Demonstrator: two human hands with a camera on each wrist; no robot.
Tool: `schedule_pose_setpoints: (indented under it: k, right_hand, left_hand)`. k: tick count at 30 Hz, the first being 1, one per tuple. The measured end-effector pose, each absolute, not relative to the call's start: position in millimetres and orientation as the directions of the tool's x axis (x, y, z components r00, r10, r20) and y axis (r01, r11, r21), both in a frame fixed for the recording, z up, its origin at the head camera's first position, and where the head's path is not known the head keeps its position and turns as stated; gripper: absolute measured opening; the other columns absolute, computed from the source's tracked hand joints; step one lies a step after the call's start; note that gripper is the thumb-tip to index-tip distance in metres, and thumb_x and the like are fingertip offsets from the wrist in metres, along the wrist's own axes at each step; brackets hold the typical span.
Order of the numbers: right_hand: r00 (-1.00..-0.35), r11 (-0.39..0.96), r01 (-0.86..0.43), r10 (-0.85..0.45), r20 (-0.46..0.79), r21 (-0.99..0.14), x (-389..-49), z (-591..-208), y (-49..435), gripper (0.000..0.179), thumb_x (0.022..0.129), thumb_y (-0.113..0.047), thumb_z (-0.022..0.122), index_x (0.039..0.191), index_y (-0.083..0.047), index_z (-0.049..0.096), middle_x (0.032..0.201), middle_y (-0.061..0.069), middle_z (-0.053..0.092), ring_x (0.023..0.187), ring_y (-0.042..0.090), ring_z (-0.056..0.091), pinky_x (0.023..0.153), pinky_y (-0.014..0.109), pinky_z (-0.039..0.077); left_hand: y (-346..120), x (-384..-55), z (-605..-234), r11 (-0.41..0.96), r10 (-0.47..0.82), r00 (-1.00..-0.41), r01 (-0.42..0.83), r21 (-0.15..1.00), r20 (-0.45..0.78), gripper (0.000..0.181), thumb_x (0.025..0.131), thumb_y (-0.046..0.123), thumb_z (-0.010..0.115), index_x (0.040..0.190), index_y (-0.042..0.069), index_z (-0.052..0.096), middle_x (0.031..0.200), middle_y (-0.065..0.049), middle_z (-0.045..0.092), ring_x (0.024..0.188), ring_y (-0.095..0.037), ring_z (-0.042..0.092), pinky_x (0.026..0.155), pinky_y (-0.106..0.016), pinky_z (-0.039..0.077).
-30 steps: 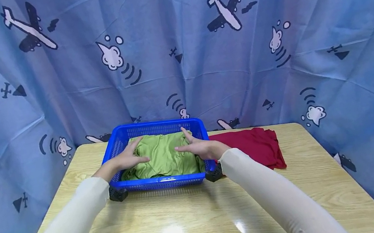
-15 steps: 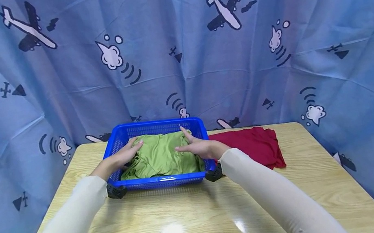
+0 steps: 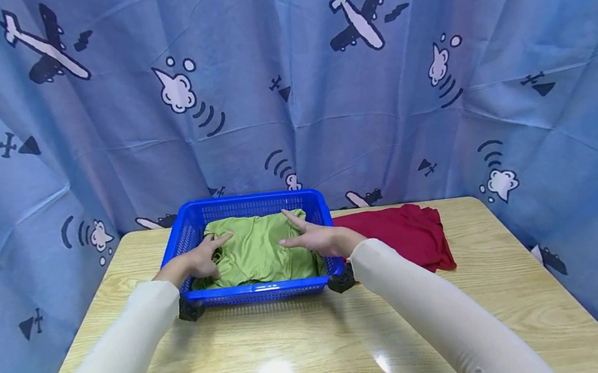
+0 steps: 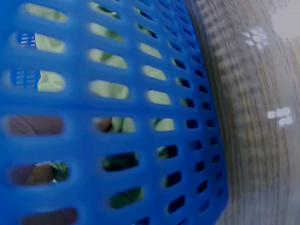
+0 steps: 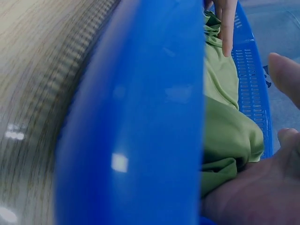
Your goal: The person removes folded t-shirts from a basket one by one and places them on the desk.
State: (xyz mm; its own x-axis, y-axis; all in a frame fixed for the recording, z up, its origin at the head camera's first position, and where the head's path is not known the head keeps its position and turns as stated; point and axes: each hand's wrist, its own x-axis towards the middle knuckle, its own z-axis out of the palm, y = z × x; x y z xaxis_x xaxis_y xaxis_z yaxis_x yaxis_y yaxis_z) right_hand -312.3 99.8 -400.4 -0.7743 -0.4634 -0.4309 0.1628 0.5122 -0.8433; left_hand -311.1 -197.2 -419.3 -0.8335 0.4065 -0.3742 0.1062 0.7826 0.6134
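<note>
A crumpled green cloth (image 3: 258, 246) lies inside a blue plastic basket (image 3: 259, 289). My left hand (image 3: 201, 259) reaches over the basket's left side, one digit extended above the cloth and the others pointing down beside it. The right wrist view catches a straight finger of that left hand (image 5: 228, 28) at the cloth's far end. On the opposite side, my right hand (image 3: 319, 237) rests at the cloth's right edge, fingers and thumb spread apart. Perforated basket wall (image 4: 77, 111) fills most of the left wrist view, hiding much of the left hand.
A red cloth (image 3: 402, 235) lies on the wooden table (image 3: 312, 336), just right of the basket. Behind the table hangs a blue curtain (image 3: 235, 91) printed with airplanes. Black wrist devices touch the basket's front corners in the head view.
My left hand first drew back to the left, then came lower and nearer at the cloth's left side. The right hand stays nearly in place.
</note>
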Motion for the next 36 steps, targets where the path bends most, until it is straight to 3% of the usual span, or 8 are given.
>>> schedule_pose_setpoints:
  k: [2, 4, 7, 9, 11, 17, 25, 36]
  right_hand:
    - [-0.774, 0.515, 0.158, -0.465, -0.43, -0.842, -313, -401, 99, 0.093, 0.1, -0.034, 0.064, 0.16, -0.047, -0.005, 0.172, 0.001, -0.016, 0.159, 0.032, -0.012, 0.124, 0.066, 0.007]
    - [-0.775, 0.517, 0.154, -0.465, -0.428, -0.842, -313, -401, 98, 0.093, 0.099, -0.034, 0.064, 0.16, -0.047, -0.005, 0.172, 0.001, -0.016, 0.159, 0.032, -0.012, 0.125, 0.065, 0.008]
    - [-0.776, 0.524, 0.151, -0.463, -0.429, -0.838, -313, -401, 98, 0.094, 0.1, -0.035, 0.064, 0.16, -0.047, -0.007, 0.172, 0.0, -0.017, 0.159, 0.031, -0.013, 0.125, 0.064, 0.008]
    - [-0.779, 0.527, 0.147, -0.459, -0.426, -0.837, -313, -400, 98, 0.094, 0.1, -0.035, 0.064, 0.16, -0.047, -0.007, 0.171, 0.0, -0.017, 0.159, 0.031, -0.013, 0.125, 0.064, 0.008]
    - [-0.783, 0.529, 0.147, -0.454, -0.425, -0.836, -313, -399, 98, 0.094, 0.1, -0.036, 0.064, 0.16, -0.047, -0.007, 0.171, 0.0, -0.017, 0.159, 0.031, -0.013, 0.125, 0.064, 0.007]
    - [-0.787, 0.516, 0.142, -0.459, -0.413, -0.845, -313, -399, 96, 0.096, 0.1, -0.034, 0.064, 0.16, -0.045, -0.009, 0.171, -0.001, -0.019, 0.158, 0.028, -0.016, 0.126, 0.063, 0.006]
    - [-0.799, 0.515, 0.146, -0.442, -0.408, -0.845, -310, -396, 98, 0.102, 0.097, -0.037, 0.066, 0.159, -0.044, -0.015, 0.17, -0.004, -0.023, 0.158, 0.027, -0.02, 0.125, 0.063, 0.006]
    - [-0.8, 0.515, 0.142, -0.443, -0.405, -0.845, -310, -400, 97, 0.104, 0.097, -0.035, 0.068, 0.159, -0.044, -0.015, 0.17, -0.004, -0.024, 0.158, 0.027, -0.019, 0.126, 0.061, 0.007]
  left_hand:
    - [-200, -310, -421, 0.777, 0.393, -0.847, 0.098, 0.622, -0.357, 0.101, 0.077, -0.024, 0.051, 0.164, 0.013, 0.014, 0.164, -0.032, -0.013, 0.15, -0.053, 0.006, 0.059, -0.029, 0.039]
    - [-203, -310, -421, 0.76, 0.374, -0.869, 0.086, 0.644, -0.324, 0.103, 0.075, -0.024, 0.05, 0.164, 0.012, 0.014, 0.163, -0.034, -0.01, 0.151, -0.055, 0.001, 0.065, -0.032, 0.045]
    - [-208, -309, -419, 0.73, 0.322, -0.904, 0.048, 0.682, -0.282, 0.104, 0.075, -0.018, 0.056, 0.164, 0.013, 0.01, 0.163, -0.036, -0.008, 0.151, -0.054, -0.009, 0.096, -0.049, 0.048]
    - [-208, -309, -416, 0.706, 0.302, -0.916, 0.028, 0.707, -0.265, 0.103, 0.08, -0.01, 0.062, 0.164, 0.012, 0.007, 0.164, -0.036, -0.007, 0.152, -0.054, -0.01, 0.115, -0.061, 0.034]
    - [-207, -308, -413, 0.689, 0.294, -0.918, 0.01, 0.725, -0.267, 0.1, 0.087, 0.0, 0.066, 0.164, 0.012, 0.004, 0.166, -0.033, -0.007, 0.153, -0.052, -0.008, 0.121, -0.066, 0.021]
    - [-201, -309, -410, 0.685, 0.315, -0.917, 0.041, 0.727, -0.245, 0.096, 0.093, 0.015, 0.068, 0.164, 0.009, 0.003, 0.168, -0.028, 0.003, 0.154, -0.05, 0.003, 0.123, -0.065, 0.017]
    - [-192, -305, -406, 0.793, 0.274, -0.944, 0.115, 0.598, -0.182, 0.091, 0.095, 0.023, 0.065, 0.164, 0.01, 0.007, 0.166, -0.026, 0.02, 0.15, -0.053, 0.014, 0.12, -0.069, 0.007]
    - [-176, -304, -417, 0.731, 0.396, -0.898, 0.183, 0.657, -0.19, 0.092, 0.095, 0.023, 0.067, 0.164, 0.014, 0.008, 0.167, -0.027, 0.015, 0.15, -0.053, 0.02, 0.118, -0.067, 0.027]
